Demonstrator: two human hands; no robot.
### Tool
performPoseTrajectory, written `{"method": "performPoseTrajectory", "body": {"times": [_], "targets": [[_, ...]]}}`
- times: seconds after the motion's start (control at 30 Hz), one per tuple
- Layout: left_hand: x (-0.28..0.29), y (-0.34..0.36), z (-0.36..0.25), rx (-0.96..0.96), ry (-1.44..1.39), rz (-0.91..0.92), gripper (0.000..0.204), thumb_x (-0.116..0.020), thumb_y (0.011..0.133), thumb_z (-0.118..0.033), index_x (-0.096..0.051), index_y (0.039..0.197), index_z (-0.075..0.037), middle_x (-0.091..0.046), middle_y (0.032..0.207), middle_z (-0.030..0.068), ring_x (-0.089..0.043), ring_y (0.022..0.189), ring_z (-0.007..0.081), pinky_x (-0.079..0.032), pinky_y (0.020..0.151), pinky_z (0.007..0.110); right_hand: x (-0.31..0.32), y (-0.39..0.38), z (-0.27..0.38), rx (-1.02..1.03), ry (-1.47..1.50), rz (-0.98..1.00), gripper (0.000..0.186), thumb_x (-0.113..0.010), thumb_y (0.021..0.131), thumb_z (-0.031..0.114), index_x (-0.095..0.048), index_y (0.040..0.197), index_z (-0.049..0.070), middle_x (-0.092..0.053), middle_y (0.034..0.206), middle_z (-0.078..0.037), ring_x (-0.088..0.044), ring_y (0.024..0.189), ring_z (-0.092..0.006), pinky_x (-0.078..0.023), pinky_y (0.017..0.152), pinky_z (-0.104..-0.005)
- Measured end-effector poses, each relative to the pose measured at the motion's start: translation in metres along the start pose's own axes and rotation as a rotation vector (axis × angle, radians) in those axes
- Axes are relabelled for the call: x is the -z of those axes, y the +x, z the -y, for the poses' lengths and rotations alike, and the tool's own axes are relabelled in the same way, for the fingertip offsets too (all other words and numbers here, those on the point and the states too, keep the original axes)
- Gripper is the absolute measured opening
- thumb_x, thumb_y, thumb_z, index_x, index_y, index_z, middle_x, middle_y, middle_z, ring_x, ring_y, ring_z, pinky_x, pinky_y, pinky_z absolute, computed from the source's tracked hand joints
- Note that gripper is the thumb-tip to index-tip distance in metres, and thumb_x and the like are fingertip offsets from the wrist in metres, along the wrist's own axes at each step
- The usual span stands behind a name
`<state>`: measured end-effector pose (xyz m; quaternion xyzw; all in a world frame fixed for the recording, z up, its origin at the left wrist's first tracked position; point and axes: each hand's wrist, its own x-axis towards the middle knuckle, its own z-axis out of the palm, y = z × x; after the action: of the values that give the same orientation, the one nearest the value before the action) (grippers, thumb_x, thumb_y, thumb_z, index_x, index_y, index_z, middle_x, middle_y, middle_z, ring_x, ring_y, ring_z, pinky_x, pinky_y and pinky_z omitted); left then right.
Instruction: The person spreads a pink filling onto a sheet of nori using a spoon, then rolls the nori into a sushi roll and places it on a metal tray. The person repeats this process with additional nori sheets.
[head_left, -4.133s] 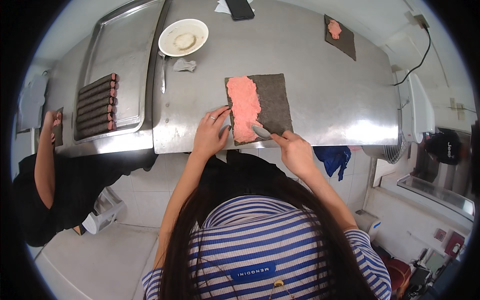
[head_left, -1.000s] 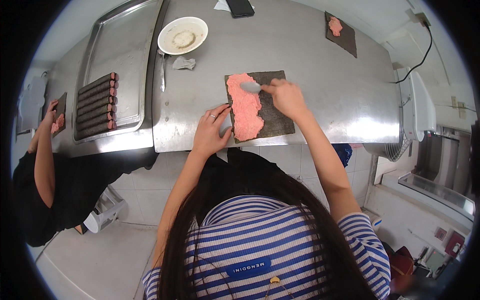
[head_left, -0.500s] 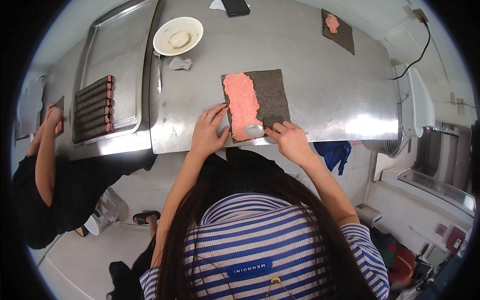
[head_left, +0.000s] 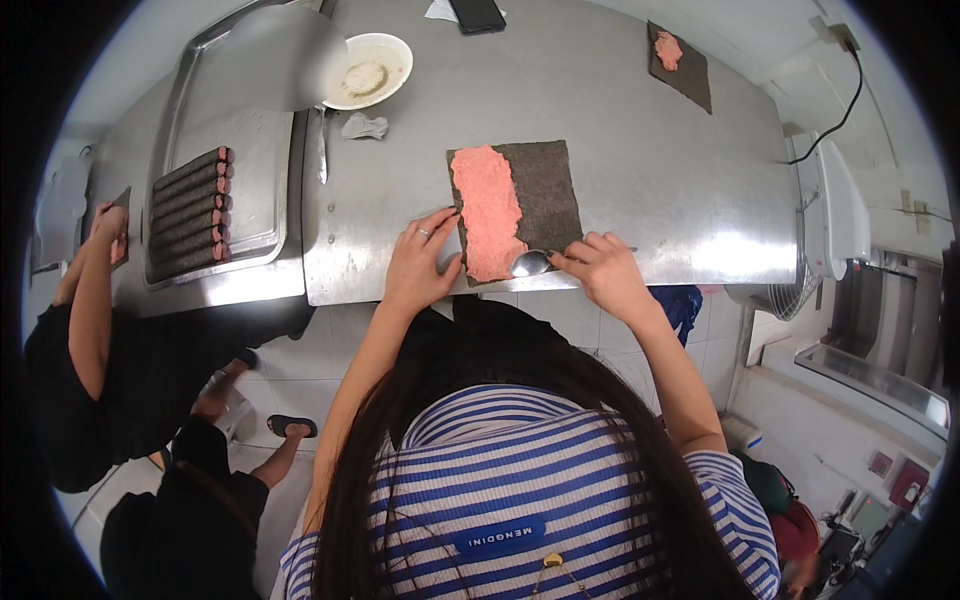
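Note:
In front of me a dark nori sheet (head_left: 550,192) lies flat on the metal table, with pink paste (head_left: 487,210) spread over its left part. My left hand (head_left: 420,260) is at the sheet's left edge, index fingertip touching it, thumb and fingers apart. Pinched in my right hand (head_left: 600,270) is a metal spoon (head_left: 530,263), its bowl at the paste's lower right corner, close to the table's front edge. The sheet's right part is bare of paste.
At left a metal tray (head_left: 270,235) holds several nori rolls (head_left: 190,205). A white bowl (head_left: 395,75), a second spoon (head_left: 322,150) and a crumpled cloth (head_left: 364,126) sit farther back. Another nori sheet (head_left: 685,85) lies far right, a phone (head_left: 478,14) at the back. A co-worker's hands (head_left: 110,225) are far left.
My right hand and the spoon have moved slightly right, and the spoon has turned. My left hand stays put. A blurred shape now covers parts of the tray and bowl; another person appears lower left.

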<state>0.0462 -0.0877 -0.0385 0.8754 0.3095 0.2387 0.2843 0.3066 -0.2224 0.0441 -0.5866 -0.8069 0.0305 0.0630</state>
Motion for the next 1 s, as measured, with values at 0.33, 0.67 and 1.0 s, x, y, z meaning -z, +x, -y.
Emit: {"method": "performPoseTrajectory", "body": {"times": [0.33, 0.67, 1.0], "targets": [[0.003, 0.003, 0.002, 0.014, -0.013, -0.01, 0.061, -0.069, 0.07, -0.013, -0.051, 0.128, -0.004, -0.051, 0.132, 0.0108, -0.049, 0.117, 0.0321, -0.041, 0.098, 0.042, -0.029, 0.068, -0.02, -0.072, -0.02, -0.094, 0.035, -0.057, 0.071, 0.007, -0.069, 0.103, 0.014, -0.058, 0.085, 0.001, -0.054, 0.087, -0.02, -0.044, 0.075, -0.0339], [-0.023, -0.012, 0.008, -0.012, -0.101, -0.043, 0.071, -0.068, 0.072, -0.021, -0.042, 0.134, 0.0, -0.044, 0.138, 0.0191, -0.046, 0.122, 0.0368, -0.037, 0.104, 0.044, -0.038, 0.065, -0.016, -0.055, 0.013, -0.13, 0.031, -0.058, 0.072, 0.003, -0.071, 0.1, 0.011, -0.06, 0.086, -0.007, -0.055, 0.087, -0.0282, -0.044, 0.075, -0.0415], [-0.021, -0.003, 0.006, 0.083, -0.144, -0.063, 0.07, -0.066, 0.075, -0.017, -0.039, 0.138, -0.002, -0.045, 0.138, 0.0188, -0.047, 0.121, 0.0346, -0.036, 0.104, 0.043, -0.081, 0.06, -0.068, -0.687, 1.09, -0.263, 0.035, -0.047, 0.091, -0.004, -0.062, 0.122, 0.0, -0.063, 0.083, -0.002, -0.05, 0.064, -0.0071, -0.041, 0.058, -0.0205]]}}
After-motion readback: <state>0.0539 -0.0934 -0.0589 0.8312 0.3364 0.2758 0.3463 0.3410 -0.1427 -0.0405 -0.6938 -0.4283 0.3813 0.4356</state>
